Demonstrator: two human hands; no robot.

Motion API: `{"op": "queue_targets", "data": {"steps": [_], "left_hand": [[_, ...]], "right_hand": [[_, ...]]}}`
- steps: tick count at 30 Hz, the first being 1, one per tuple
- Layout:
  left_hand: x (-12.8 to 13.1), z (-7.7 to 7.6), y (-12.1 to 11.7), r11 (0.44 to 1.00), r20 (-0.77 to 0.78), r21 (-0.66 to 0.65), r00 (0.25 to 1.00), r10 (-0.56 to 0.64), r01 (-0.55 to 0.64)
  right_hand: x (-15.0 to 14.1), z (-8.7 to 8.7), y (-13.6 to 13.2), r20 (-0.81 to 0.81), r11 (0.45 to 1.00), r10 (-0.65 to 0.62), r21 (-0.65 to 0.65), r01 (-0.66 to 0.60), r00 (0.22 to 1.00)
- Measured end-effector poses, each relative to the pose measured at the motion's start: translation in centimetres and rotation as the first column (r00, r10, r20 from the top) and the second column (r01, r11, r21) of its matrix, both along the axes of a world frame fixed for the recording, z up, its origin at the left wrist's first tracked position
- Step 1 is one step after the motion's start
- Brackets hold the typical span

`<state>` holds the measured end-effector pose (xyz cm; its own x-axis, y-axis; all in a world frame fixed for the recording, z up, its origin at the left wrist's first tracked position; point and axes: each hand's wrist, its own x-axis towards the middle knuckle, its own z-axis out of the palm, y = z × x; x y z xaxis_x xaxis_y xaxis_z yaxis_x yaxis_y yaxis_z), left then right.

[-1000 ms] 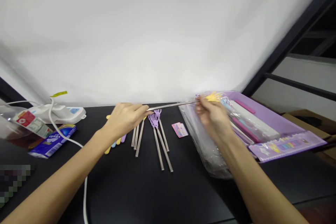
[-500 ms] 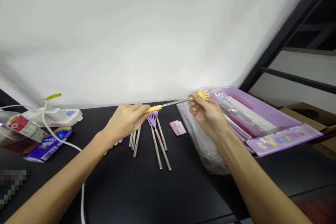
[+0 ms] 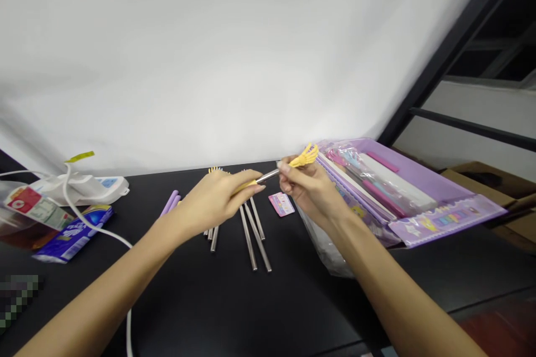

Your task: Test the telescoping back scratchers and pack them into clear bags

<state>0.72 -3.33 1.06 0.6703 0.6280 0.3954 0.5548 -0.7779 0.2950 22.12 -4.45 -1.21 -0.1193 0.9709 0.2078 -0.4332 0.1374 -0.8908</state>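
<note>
Forearms reach in from the near edge over the black table [image 3: 234, 301], and the two hands meet above its middle. The left hand [image 3: 213, 201] has its fingers curled shut round the yellow handle of a telescopic back scratcher [image 3: 272, 172], held just clear of the tabletop; the right hand [image 3: 307, 189] pinches the thin metal shaft just below the yellow claw head [image 3: 305, 157], thumb and forefinger closed on it. With the hands this close, the step in hand looks like collapsing the shaft into the handle; finishing it would call for a straight push along the shaft. Just beyond and beneath lie loose metal rods [image 3: 251, 231], a small pink card [image 3: 281, 204], then the purple tray [image 3: 444, 217] of wrapped stationery at right.
</note>
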Motion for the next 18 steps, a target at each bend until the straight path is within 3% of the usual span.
{"op": "queue_targets", "data": {"steps": [3,5,8,12,14,18], "left_hand": [[0.3,-0.5,0.0,0.987,0.002,0.16,1.0,0.003,-0.004],[0.1,-0.4,0.2,0.984,0.015,0.175,0.999,-0.036,0.033],[-1.1,0.4,1.2,0.986,0.013,0.156,0.998,-0.055,0.052],[-3.2,1.2,2.7,0.987,-0.082,0.16,0.997,0.0,0.013],[-3.4,1.2,2.9,0.983,-0.133,0.182,0.989,0.059,-0.034],[-1.7,0.3,2.4,0.962,-0.166,0.269,0.982,0.089,-0.041]], "right_hand": [[-1.5,-0.4,-0.5,0.084,0.999,-0.037,0.024,0.035,0.996],[-1.9,-0.5,-0.5,0.095,0.992,-0.12,0.061,0.114,0.988],[-1.5,-0.2,0.0,0.005,0.962,-0.255,0.103,0.253,0.967],[0.0,0.4,1.0,-0.183,0.887,-0.436,0.077,0.455,0.881],[0.2,0.3,1.2,-0.21,0.888,-0.442,0.039,0.459,0.872],[-1.1,-0.8,0.8,-0.145,0.956,-0.288,0.013,0.293,0.947]]}}
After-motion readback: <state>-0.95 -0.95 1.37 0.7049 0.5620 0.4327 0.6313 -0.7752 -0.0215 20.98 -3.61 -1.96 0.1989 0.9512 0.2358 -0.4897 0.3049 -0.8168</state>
